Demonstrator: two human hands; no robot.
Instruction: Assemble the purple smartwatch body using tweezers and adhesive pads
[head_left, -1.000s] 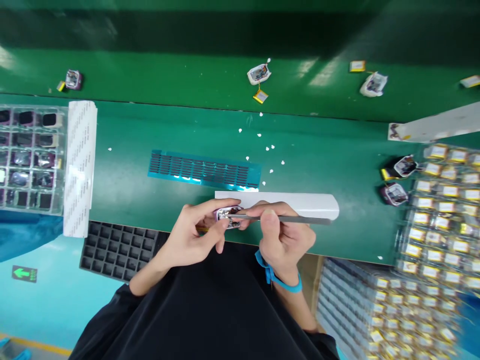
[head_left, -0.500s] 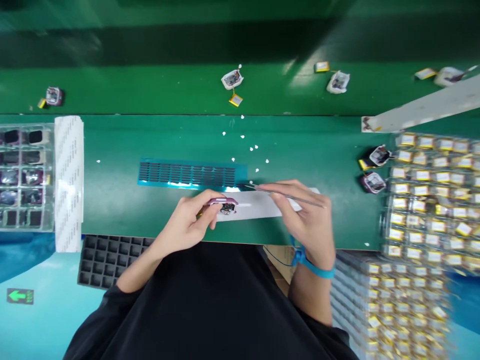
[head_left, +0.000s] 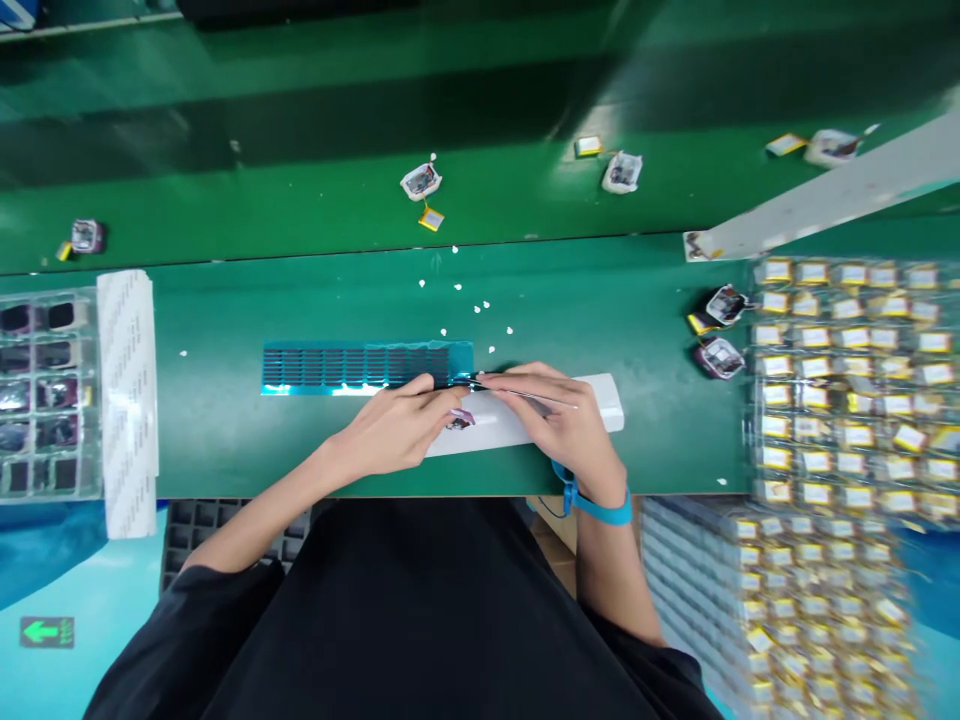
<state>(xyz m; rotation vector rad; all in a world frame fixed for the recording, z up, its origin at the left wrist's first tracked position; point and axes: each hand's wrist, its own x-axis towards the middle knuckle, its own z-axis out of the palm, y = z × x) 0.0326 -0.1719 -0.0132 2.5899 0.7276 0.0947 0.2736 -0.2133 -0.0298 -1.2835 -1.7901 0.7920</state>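
My left hand is closed on a small purple device housing with its inner parts showing, partly hidden by the fingers. My right hand pinches metal tweezers, their tips close to my left fingertips. Both hands meet at the right end of a blue film sheet bearing rows of dark strips. Under the housing and my right hand lies a long white block. A blue strap circles my right wrist.
Trays of yellow-edged batteries stand at right, near two opened housings. At left are a clear tray of devices and a white patterned strip. More opened housings sit at the back, beyond small white dots.
My right hand has moved left and the two hands are now together. My left fingers have shifted towards the film's right end, and the housing is more covered. The whole view has shifted slightly.
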